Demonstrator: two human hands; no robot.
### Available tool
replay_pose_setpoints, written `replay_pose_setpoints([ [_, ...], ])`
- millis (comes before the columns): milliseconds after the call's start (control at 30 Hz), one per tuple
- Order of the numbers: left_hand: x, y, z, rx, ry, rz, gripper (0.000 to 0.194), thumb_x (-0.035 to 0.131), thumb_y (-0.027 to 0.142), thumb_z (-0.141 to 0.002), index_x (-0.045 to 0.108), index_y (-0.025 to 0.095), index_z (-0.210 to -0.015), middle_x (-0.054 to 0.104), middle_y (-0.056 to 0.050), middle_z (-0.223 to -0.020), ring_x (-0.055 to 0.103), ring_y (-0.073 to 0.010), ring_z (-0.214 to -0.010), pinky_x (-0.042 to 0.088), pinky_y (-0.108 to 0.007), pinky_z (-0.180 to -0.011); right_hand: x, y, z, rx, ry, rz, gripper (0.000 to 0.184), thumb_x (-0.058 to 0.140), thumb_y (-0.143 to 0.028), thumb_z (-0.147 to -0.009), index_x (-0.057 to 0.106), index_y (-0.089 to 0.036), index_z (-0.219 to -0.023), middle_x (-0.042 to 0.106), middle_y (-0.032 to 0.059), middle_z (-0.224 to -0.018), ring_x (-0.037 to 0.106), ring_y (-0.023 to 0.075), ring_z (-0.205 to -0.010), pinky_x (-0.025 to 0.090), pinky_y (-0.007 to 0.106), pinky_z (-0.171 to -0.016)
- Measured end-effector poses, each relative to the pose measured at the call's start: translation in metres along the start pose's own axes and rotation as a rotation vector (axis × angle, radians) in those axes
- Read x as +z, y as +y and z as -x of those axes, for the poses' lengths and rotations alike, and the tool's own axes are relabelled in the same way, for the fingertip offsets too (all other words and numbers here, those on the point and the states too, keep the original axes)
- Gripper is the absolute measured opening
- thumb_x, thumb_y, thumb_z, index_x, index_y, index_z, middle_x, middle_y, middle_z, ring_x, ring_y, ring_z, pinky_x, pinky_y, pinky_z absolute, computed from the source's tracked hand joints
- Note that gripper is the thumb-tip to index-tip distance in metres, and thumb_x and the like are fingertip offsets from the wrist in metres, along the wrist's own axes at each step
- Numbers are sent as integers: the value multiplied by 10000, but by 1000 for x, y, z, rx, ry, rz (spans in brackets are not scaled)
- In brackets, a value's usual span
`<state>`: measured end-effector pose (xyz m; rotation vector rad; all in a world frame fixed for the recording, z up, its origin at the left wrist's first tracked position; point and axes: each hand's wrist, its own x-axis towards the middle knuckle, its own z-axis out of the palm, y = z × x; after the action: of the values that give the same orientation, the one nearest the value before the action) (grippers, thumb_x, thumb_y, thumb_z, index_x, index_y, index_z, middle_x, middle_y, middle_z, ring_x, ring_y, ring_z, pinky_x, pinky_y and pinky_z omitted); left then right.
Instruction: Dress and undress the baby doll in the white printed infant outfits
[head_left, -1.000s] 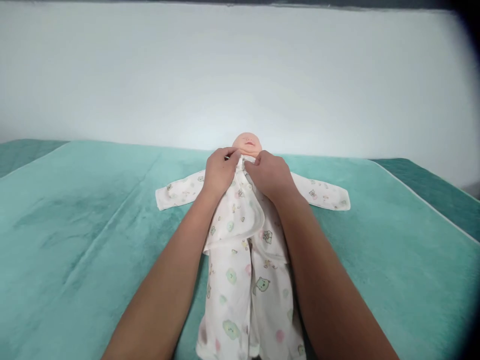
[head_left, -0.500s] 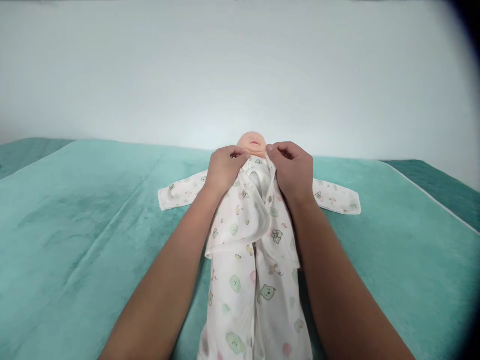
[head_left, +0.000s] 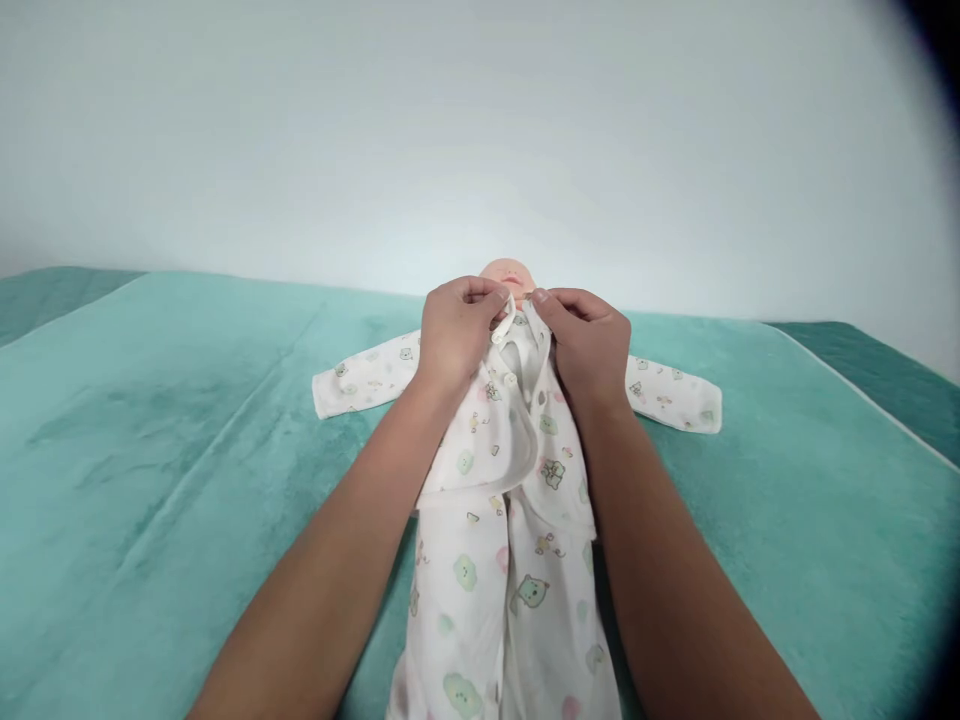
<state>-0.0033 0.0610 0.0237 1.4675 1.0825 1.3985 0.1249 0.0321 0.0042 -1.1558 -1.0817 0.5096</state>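
Observation:
A baby doll lies on its back on a teal blanket, dressed in a white printed top and matching trousers. Its sleeves are spread out to both sides. My left hand pinches the left edge of the top's collar, just under the doll's chin. My right hand pinches the right edge of the collar. Both hands lift the two front flaps slightly, with a gap between them at the neck. Small snap buttons show along the left flap.
The teal blanket covers a wide flat surface, with a darker teal layer showing at the right and far left. A plain pale wall rises behind the doll's head.
My right hand moved from the doll's chest to the right collar edge. Both hands now pinch and lift the collar flaps, pulling them apart at the neck.

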Motion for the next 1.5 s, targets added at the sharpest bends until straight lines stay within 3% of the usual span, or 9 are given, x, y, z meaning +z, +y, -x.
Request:
replay_pose_setpoints([
  [467, 0, -11, 0, -45, -101, 23, 83, 662, 256, -803, 681, 176, -812, 713, -58, -847, 653, -175, -775, 531, -323, -734, 0, 7, -2, -51, -133, 83, 186, 657, -384, -791, 712, -206, -797, 709, 9, -796, 636, 174, -761, 522, 327, -733],
  [767, -2, -8, -1, -20, -113, -27, 55, 642, 221, -815, 645, 176, -784, 700, -48, -764, 653, -170, -718, 526, -307, -666, -1, 4, -1, -56, -169, 67, 151, 640, -323, -793, 733, -208, -826, 735, 14, -849, 660, 179, -813, 520, 339, -786],
  [967, -4, -5, -2, -71, -149, 10, 73, 595, 208, -859, 631, 172, -807, 702, -62, -805, 674, -181, -762, 552, -353, -761, -2, 1, 1, -96, -263, 86, 173, 614, -330, -816, 756, -237, -851, 734, 14, -936, 659, 192, -901, 513, 368, -855],
  [1233, -4, -6, -2, -91, -132, 72, 116, 676, 289, -802, 646, 181, -829, 696, -47, -773, 665, -181, -739, 539, -328, -709, -2, -1, 1, -196, -279, 140, 150, 601, -248, -820, 750, -247, -795, 701, 2, -941, 638, 177, -892, 521, 345, -822],
  [1500, -5, -7, -2, -91, -128, -33, 124, 692, 267, -748, 654, 200, -845, 689, -37, -757, 643, -184, -711, 510, -319, -668, -2, 6, 0, -127, -206, 64, 185, 574, -377, -873, 666, -220, -838, 689, -5, -842, 620, 163, -828, 506, 335, -811],
])
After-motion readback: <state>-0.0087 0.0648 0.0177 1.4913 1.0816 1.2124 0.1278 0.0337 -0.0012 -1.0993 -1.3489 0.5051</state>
